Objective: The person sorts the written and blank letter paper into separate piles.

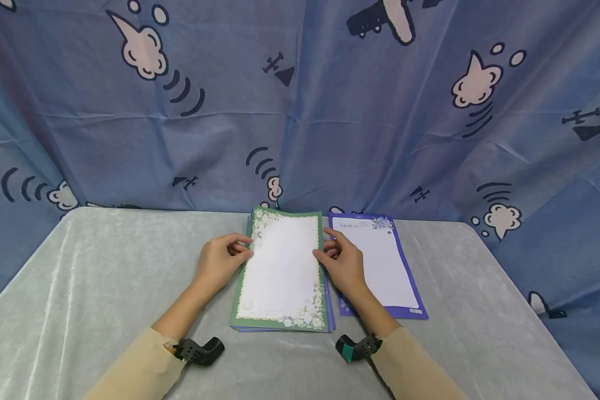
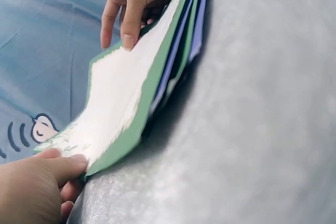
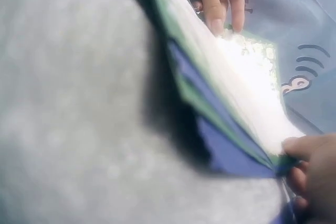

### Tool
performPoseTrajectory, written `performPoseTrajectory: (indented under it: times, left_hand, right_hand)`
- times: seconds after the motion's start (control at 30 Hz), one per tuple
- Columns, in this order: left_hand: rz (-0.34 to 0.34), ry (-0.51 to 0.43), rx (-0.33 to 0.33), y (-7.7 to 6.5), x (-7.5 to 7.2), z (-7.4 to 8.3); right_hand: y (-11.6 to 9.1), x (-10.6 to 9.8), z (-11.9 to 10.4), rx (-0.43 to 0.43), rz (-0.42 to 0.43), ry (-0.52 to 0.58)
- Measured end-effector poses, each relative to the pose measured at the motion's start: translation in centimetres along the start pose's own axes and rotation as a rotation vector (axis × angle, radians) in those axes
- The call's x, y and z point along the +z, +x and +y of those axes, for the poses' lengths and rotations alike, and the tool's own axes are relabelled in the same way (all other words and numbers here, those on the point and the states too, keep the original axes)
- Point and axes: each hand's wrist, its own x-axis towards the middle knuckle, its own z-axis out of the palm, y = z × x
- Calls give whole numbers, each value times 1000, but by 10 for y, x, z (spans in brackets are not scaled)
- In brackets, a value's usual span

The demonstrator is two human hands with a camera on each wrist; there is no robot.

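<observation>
A stack of writing paper (image 1: 282,261) has a green-bordered sheet with white flowers in two corners on top, and purple edges show beneath it. My left hand (image 1: 219,260) pinches the stack's left side, thumb over the face and fingers curled at the edge. On the opposite side my right hand (image 1: 346,268) grips it the same way. In the left wrist view the stack (image 2: 123,95) is tilted and slightly bowed, its green and purple layers fanned apart along the lower edge. Those layers also show in the right wrist view, below the right thumb (image 3: 296,145).
A purple-bordered sheet (image 1: 377,261) with ruled lines and a flower print lies to the right, partly under the right hand and forearm. A grey cloth (image 1: 130,266) covers the table. Behind it hangs a blue patterned curtain (image 1: 230,111). Each wrist wears a black band (image 1: 200,351).
</observation>
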Motion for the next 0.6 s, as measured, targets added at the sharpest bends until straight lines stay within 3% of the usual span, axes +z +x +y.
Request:
performPoseTrajectory:
  times: [0.6]
  left_hand:
    - [10, -27, 22, 0, 1, -2]
  right_hand:
    - [-1, 0, 0, -16, -36, -127]
